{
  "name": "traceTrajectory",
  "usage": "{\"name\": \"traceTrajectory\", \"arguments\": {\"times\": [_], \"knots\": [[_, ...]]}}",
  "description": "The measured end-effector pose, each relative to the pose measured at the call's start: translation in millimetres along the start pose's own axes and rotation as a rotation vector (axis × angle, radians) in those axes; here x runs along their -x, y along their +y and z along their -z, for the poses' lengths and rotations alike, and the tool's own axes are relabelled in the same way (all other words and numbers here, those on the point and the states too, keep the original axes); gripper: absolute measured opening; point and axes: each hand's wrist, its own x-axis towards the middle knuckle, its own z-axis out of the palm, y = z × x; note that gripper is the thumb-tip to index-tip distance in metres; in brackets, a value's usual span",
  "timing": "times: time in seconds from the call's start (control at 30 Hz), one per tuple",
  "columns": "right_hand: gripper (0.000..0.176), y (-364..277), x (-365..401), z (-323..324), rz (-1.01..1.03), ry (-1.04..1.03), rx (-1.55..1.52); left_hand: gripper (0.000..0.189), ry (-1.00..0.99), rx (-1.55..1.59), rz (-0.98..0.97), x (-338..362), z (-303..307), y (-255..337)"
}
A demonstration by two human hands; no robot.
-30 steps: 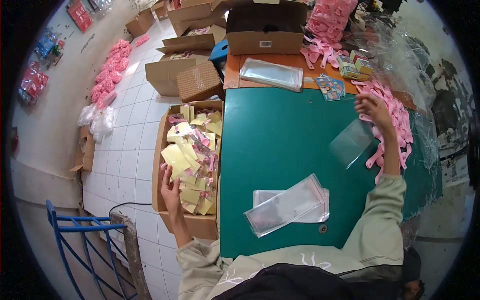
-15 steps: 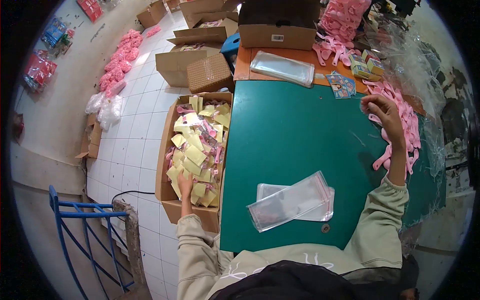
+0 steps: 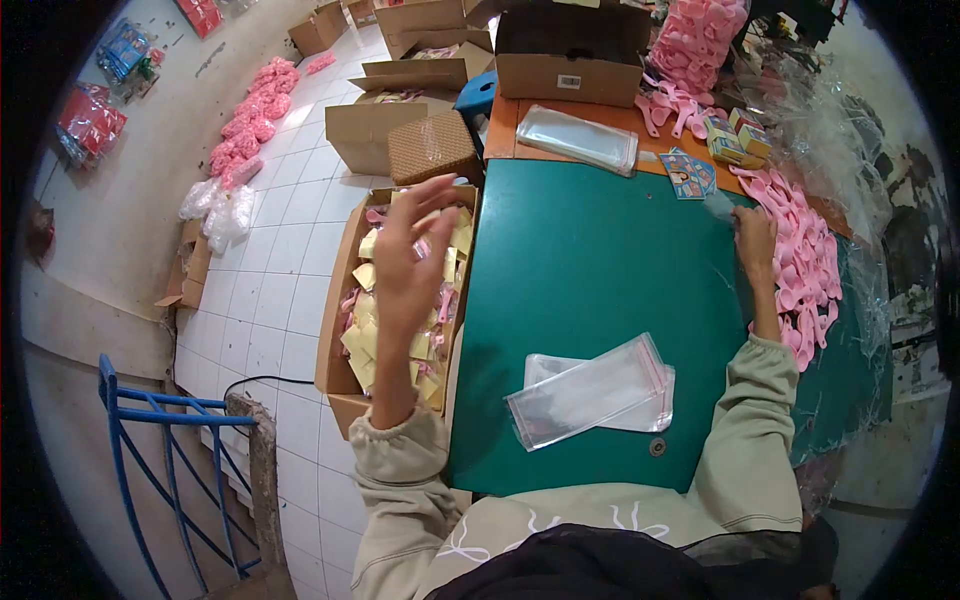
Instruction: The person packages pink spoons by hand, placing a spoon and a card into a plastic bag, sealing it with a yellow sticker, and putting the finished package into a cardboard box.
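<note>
My left hand (image 3: 410, 255) is raised over the carton (image 3: 337, 310) of small packets with yellow cards (image 3: 362, 345), its fingers apart and nothing seen in it. At the right of the green table (image 3: 600, 265), my right hand (image 3: 752, 235) has its fingers closed beside the pile of pink spoons (image 3: 800, 250). A small piece of clear plastic (image 3: 719, 206) shows at its fingertips. Clear plastic sleeves (image 3: 590, 392) lie overlapped near the table's front edge.
On the orange surface (image 3: 505, 140) at the back are a stack of clear sleeves (image 3: 578, 140), an open brown box (image 3: 570, 75), small boxes (image 3: 735, 138) and printed cards (image 3: 688, 175). A blue metal rail (image 3: 170, 412) stands at the lower left.
My left hand has risen from the packets in the carton, its fingers now pointing up. My right hand has moved slightly down and left, and its fingers have turned downward.
</note>
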Motion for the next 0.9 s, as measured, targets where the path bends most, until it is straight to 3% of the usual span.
{"name": "traceTrajectory", "arguments": {"times": [0.1, 0.13, 0.23, 0.3, 0.4, 0.5, 0.53, 0.57, 0.6, 0.63, 0.67, 0.73, 0.83, 0.9], "knots": [[0.019, -57.4, 14.7, 78.2, 0.104, 0.286, -0.276, 0.025, -0.147, 0.024, -0.045, 3.7, -36.4, 11.4], [0.016, -77.0, 23.7, 106.7, 0.243, 0.247, -0.445, 0.028, -0.202, 0.1, -0.005, 7.5, -49.9, 1.4], [0.017, -126.2, 59.7, 156.2, 0.69, 0.159, -0.759, 0.049, -0.428, 0.413, 0.543, 16.0, -81.8, -46.7], [0.018, -148.7, 83.0, 172.8, 0.864, 0.055, -0.712, 0.053, -0.765, 0.99, 0.956, 24.7, -90.1, -41.2], [0.02, -155.1, 96.4, 164.1, 0.924, -0.141, -0.746, 0.042, -0.844, 0.737, 0.774, 43.8, -100.5, -18.4], [0.026, -123.9, 82.3, 167.7, 0.613, -0.172, -0.967, 0.03, -0.763, 0.698, 0.603, 52.0, -97.5, -26.3], [0.027, -93.2, 66.6, 165.1, 0.543, -0.141, -0.871, 0.022, -0.708, 0.672, 0.622, 52.0, -94.1, -23.8], [0.028, -52.6, 55.2, 144.4, 0.288, -0.127, -0.879, 0.021, -0.706, 0.678, 0.623, 53.4, -91.6, -24.2], [0.03, 7.2, 45.4, 113.6, 0.18, -0.084, -0.8, 0.02, -0.707, 0.684, 0.621, 54.0, -88.9, -24.9], [0.033, 71.9, 40.2, 63.8, 0.106, 0.267, -0.529, 0.02, -0.707, 0.692, 0.617, 53.9, -87.3, -25.3], [0.034, 104.7, 46.8, 50.7, -0.077, 0.291, -0.326, 0.019, -0.694, 0.723, 0.641, 54.5, -86.1, -24.2], [0.036, 114.0, 77.6, 49.1, -0.3, 0.127, -0.308, 0.018, -0.653, 0.785, 0.681, 54.8, -82.9, -21.7], [0.042, 62.3, 119.8, 66.2, -0.444, -0.167, -0.739, 0.018, -0.584, 0.815, 0.605, 55.3, -84.6, -23.7], [0.047, 46.7, 122.2, 68.4, -0.495, -0.23, -0.891, 0.02, -0.567, 0.848, 0.575, 55.2, -86.9, -27.7]]}}
